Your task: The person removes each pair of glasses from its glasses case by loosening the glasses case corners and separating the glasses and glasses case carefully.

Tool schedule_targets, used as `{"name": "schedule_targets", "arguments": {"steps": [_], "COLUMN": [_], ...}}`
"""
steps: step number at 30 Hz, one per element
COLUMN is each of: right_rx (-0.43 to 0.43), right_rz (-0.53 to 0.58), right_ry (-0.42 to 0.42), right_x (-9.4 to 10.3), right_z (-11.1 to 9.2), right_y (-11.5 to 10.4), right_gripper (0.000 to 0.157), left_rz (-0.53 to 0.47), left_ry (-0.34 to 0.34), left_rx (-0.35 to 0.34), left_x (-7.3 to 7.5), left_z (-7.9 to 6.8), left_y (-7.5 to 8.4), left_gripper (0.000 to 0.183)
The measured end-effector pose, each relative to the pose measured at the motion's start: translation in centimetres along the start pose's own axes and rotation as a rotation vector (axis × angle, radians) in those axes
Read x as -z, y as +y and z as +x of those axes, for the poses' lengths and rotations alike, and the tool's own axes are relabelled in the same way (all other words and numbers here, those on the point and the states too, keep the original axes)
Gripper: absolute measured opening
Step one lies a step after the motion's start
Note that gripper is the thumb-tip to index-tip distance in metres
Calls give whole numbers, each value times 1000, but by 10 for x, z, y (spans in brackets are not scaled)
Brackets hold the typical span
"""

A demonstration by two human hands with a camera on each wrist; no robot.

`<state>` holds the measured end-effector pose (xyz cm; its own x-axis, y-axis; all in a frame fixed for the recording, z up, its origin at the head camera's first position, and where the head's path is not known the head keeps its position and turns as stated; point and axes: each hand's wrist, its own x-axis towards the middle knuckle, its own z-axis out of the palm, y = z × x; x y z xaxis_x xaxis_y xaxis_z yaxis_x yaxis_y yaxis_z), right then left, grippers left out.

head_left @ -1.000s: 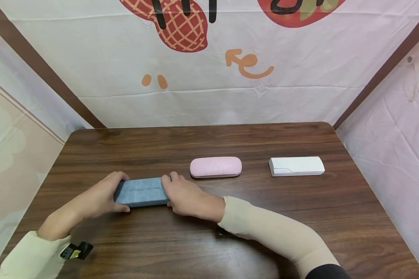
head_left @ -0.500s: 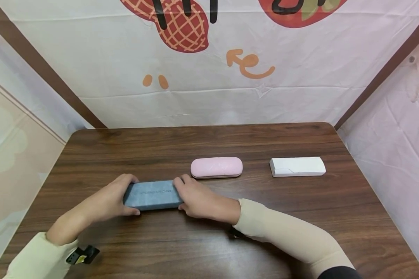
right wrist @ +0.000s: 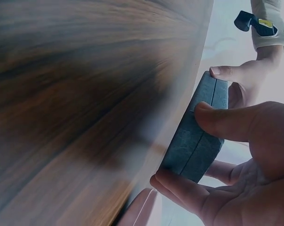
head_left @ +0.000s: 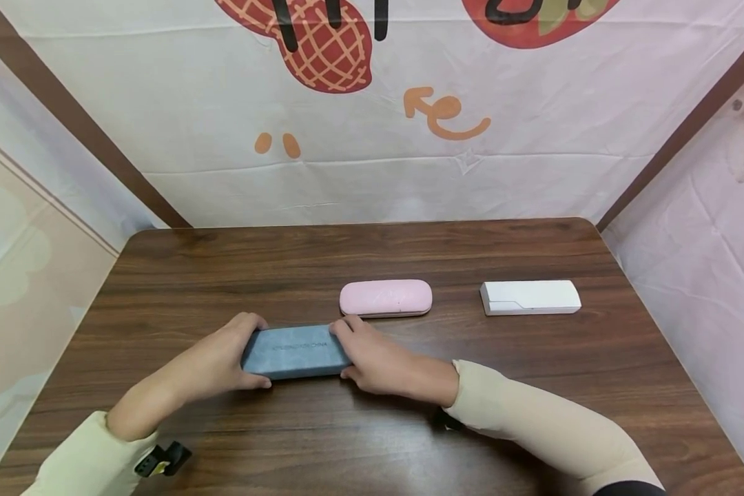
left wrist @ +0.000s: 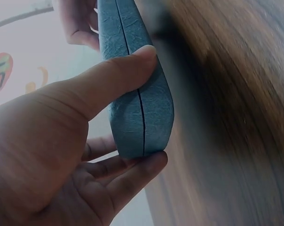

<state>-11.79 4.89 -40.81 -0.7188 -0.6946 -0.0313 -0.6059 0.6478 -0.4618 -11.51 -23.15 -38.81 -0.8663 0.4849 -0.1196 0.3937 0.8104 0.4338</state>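
A blue-grey glasses case (head_left: 295, 357) with faint lettering on its lid is held level between my two hands, near the middle of the table. My left hand (head_left: 226, 357) grips its left end, thumb on the near side and fingers round the far side. At the other end my right hand (head_left: 381, 362) holds it the same way. A seam runs along the closed case (left wrist: 132, 84) in the left wrist view, where the thumb (left wrist: 128, 70) lies across it. Shadowed table shows beside the case there, and it looks slightly raised.
Just behind my right hand lies a pink glasses case (head_left: 386, 297). Further right sits a white oblong case (head_left: 530, 297). The brown wooden table (head_left: 273, 269) ends at a printed white curtain (head_left: 372, 186) behind.
Both hands have moved to the right together, carrying the blue-grey glasses case toward the middle of the table. The pink and white cases have stayed in place.
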Motion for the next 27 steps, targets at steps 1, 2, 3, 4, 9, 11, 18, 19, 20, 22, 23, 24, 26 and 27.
{"name": "schedule_targets", "arguments": {"steps": [1, 2, 3, 4, 9, 11, 18, 19, 20, 22, 23, 24, 26, 27], "right_rx": [1, -1, -1, -2, 6, 10, 18, 24, 31, 33, 29, 26, 11, 2], "right_rz": [5, 10, 19, 29, 70, 73, 55, 53, 52, 49, 49, 54, 59, 59], "right_ry": [0, -2, -3, -5, -10, -6, 19, 22, 23, 19, 14, 13, 8, 5], "right_x": [0, 1, 2, 3, 8, 9, 14, 15, 16, 17, 17, 17, 18, 18], "right_z": [-2, -4, -7, -10, -23, -27, -37, -38, -40, -43, -45, -47, -51, -54], "right_y": [2, 4, 5, 7, 15, 17, 24, 26, 27, 31, 32, 34, 37, 38], "right_gripper": [58, 59, 59, 59, 60, 61, 59, 59, 59, 59, 60, 60, 60, 60], "left_rz": [-2, -6, -9, -12, -15, -10, 1, -2, -3, -7, -8, -7, 2, 6], "left_ry": [-1, -3, -4, -7, -7, -2, 19, 21, 25, 31, 34, 38, 42, 40], "left_rx": [-6, -12, -18, -22, -46, -56, -53, -45, -38, -34, -35, -38, -44, -46], "left_x": [-1, -1, -2, -2, -7, -10, -17, -18, -20, -23, -25, -27, -31, -32], "left_z": [1, 2, 3, 3, 8, 9, 16, 16, 17, 18, 19, 20, 22, 24], "left_y": [2, 4, 6, 8, 17, 20, 34, 36, 38, 41, 43, 44, 48, 50], "left_gripper": [74, 74, 75, 74, 73, 72, 74, 75, 75, 75, 75, 74, 75, 75]}}
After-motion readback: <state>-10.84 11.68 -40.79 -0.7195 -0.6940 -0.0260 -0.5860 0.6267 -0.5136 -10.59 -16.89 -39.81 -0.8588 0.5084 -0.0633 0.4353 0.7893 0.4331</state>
